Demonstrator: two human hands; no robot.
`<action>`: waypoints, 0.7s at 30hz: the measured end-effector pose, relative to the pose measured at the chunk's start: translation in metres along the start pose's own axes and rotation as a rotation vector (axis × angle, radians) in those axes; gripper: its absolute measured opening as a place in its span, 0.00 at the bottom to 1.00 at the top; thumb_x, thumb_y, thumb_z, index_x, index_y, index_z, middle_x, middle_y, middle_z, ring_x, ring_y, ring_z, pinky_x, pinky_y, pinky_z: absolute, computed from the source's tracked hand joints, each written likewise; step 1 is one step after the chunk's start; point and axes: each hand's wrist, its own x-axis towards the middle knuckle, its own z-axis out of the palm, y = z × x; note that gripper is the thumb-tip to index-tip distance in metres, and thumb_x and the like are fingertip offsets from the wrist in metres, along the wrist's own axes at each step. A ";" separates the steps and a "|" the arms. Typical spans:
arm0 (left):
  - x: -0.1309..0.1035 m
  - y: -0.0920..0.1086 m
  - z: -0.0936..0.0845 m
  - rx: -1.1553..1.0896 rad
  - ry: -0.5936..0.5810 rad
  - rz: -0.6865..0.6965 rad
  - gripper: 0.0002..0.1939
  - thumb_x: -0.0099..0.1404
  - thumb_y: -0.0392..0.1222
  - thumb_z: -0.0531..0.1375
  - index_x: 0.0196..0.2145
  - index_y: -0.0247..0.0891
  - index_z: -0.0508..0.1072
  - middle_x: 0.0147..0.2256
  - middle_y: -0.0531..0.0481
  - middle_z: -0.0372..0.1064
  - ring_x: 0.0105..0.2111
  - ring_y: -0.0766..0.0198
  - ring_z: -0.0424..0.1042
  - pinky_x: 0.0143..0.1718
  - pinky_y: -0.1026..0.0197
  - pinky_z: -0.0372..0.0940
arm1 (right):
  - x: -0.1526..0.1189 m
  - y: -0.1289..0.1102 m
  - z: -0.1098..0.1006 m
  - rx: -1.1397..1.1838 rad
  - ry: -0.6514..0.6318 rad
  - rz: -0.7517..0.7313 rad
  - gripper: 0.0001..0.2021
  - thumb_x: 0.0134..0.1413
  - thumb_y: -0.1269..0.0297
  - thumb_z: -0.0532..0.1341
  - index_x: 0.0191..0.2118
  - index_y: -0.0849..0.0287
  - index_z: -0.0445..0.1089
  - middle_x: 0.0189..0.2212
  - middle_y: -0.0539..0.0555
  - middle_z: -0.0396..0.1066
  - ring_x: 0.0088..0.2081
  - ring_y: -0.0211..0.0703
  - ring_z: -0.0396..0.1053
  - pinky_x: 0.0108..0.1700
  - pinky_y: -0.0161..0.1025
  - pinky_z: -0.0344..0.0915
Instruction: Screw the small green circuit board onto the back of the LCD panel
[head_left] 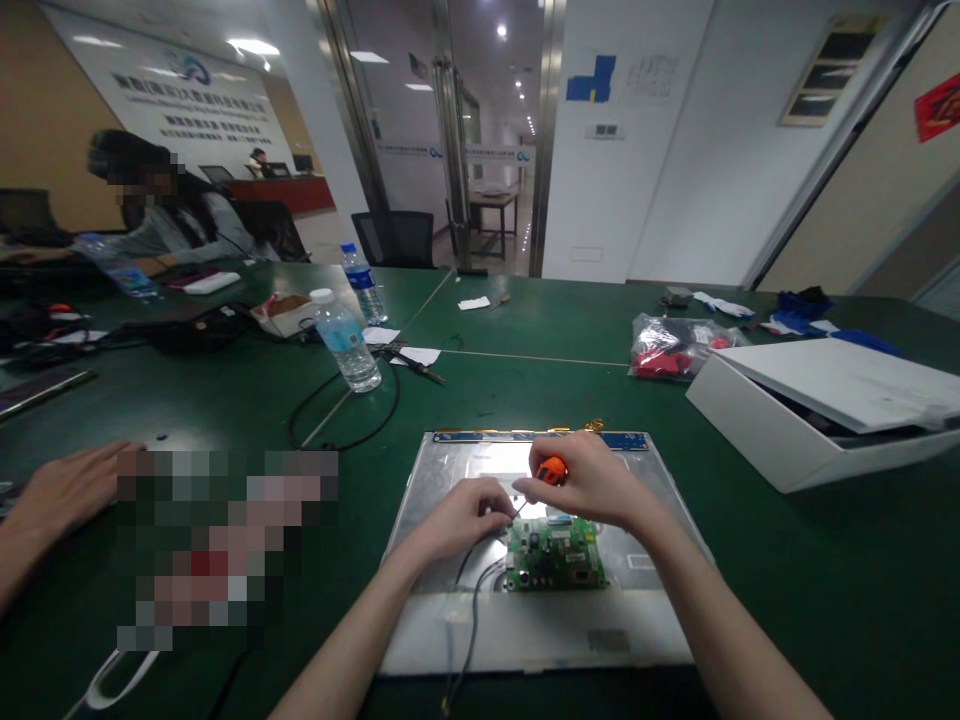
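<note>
My right hand (589,482) is wrapped round a screwdriver with an orange handle (553,470). Its thin shaft points down and left to the upper left corner of a green circuit board (555,556). Close to that tip, my left hand (471,512) has its fingers curled and pinched together; anything between them is hidden. The board lies on the silvery back of a flat display panel (441,468), which rests on the table. Grey cables (474,625) run from the board's left side over the panel's near edge. A blue strip (487,437) lines the far edge.
On the right stands a white box (780,440) with a tilted lid, beside a plastic bag with red items (667,350). Water bottles (345,340), a soldering iron (418,368) and its black cord lie ahead left. Another person's hand (71,490) rests on the left; someone sits beyond.
</note>
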 end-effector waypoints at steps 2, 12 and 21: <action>0.000 0.000 0.000 0.004 -0.005 0.005 0.06 0.58 0.36 0.58 0.33 0.35 0.74 0.33 0.50 0.72 0.34 0.62 0.68 0.35 0.63 0.61 | 0.001 0.000 0.002 -0.011 -0.001 0.004 0.12 0.51 0.57 0.63 0.25 0.58 0.65 0.19 0.46 0.64 0.23 0.33 0.58 0.28 0.32 0.49; 0.001 -0.005 0.002 0.002 0.001 0.021 0.09 0.58 0.34 0.58 0.36 0.36 0.76 0.35 0.49 0.73 0.35 0.61 0.69 0.37 0.63 0.62 | 0.001 -0.005 0.006 -0.131 0.030 0.008 0.11 0.51 0.55 0.64 0.31 0.57 0.66 0.19 0.46 0.67 0.23 0.36 0.62 0.28 0.32 0.49; 0.000 0.000 0.000 0.028 -0.002 0.047 0.09 0.56 0.31 0.57 0.33 0.36 0.76 0.33 0.50 0.72 0.33 0.63 0.68 0.35 0.64 0.61 | 0.002 -0.003 0.011 -0.199 0.070 0.000 0.10 0.54 0.57 0.61 0.37 0.56 0.62 0.26 0.49 0.72 0.28 0.41 0.67 0.29 0.35 0.50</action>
